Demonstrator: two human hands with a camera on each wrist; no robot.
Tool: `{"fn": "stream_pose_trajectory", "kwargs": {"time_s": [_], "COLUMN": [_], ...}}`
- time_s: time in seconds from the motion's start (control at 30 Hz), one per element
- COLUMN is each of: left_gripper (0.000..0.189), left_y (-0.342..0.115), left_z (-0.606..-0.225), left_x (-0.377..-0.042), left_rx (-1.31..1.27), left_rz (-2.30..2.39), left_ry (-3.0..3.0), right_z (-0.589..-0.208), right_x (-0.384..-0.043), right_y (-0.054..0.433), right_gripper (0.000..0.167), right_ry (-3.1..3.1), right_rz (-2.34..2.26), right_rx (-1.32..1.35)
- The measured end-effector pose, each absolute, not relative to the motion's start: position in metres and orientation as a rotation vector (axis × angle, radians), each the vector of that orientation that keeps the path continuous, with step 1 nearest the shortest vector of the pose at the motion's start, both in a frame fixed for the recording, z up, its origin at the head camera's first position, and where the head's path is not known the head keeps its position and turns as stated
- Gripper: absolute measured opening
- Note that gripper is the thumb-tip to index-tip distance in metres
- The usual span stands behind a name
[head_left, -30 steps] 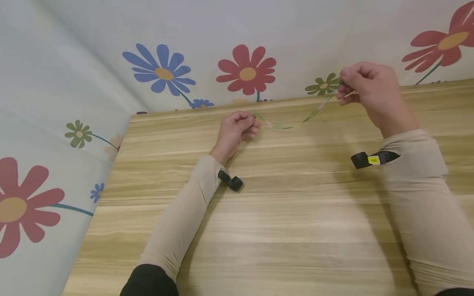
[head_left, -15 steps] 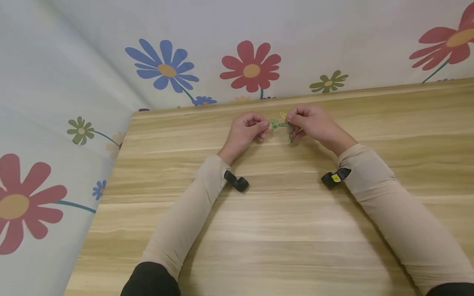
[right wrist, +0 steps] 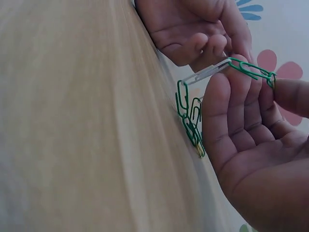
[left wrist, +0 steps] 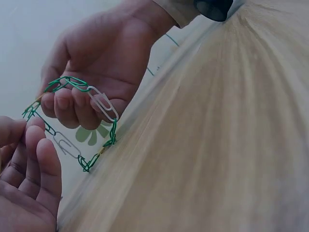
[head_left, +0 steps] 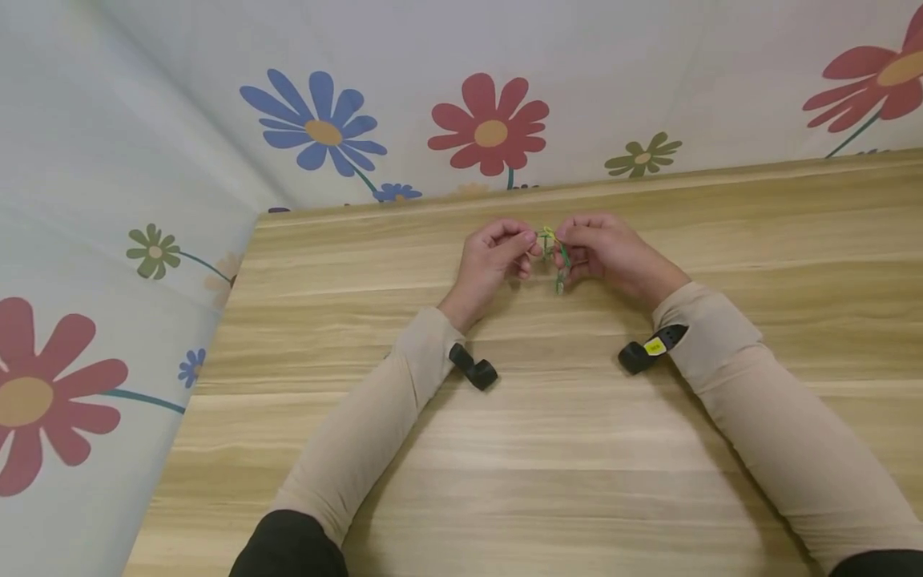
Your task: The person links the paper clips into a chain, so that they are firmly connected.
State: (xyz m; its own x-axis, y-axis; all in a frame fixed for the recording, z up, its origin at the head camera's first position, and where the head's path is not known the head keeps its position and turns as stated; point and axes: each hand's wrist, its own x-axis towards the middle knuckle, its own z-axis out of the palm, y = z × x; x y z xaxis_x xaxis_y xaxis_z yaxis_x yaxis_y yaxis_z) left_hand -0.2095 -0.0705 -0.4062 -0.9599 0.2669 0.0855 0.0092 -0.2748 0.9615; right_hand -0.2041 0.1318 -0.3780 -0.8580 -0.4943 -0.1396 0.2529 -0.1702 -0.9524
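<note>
A chain of linked paper clips (left wrist: 102, 103), mostly green with some white and yellow ones, hangs in a loop between two hands. My left hand (head_left: 493, 256) pinches one end between thumb and forefinger. Close beside it, my right hand (head_left: 613, 252) pinches the other end, where a yellow clip (head_left: 550, 233) shows. The fingertips of both hands almost meet above the far part of the table. In the right wrist view, a white clip (right wrist: 207, 73) passes by the right fingers. Whether the two ends are linked is too small to tell.
The wood-grain table (head_left: 548, 449) ends at a white flower-print curtain (head_left: 577, 64) just behind the hands. Another stretch of curtain (head_left: 65, 240) borders the left side. A small black camera sits on each wrist, over beige sleeves.
The right hand has come left and down to the left hand, which shifted slightly right. The chain, spread between them a second ago, now hangs in a short loop.
</note>
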Motion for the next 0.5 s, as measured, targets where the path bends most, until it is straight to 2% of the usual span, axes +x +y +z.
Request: {"fn": "stream_pose_trajectory", "kwargs": {"time_s": [0.5], "left_gripper": [0.010], "left_y": [-0.072], "left_z": [-0.404], "left_x": [-0.208], "left_rx": [0.399], "left_rz": [2.319], "left_ry": [1.754], "right_z": [-0.390], "right_x": [-0.207], "right_y": [0.136], "right_gripper": [0.027], "right_ry": [1.479], "right_rz": [-1.989], "right_rx": [-0.307]}}
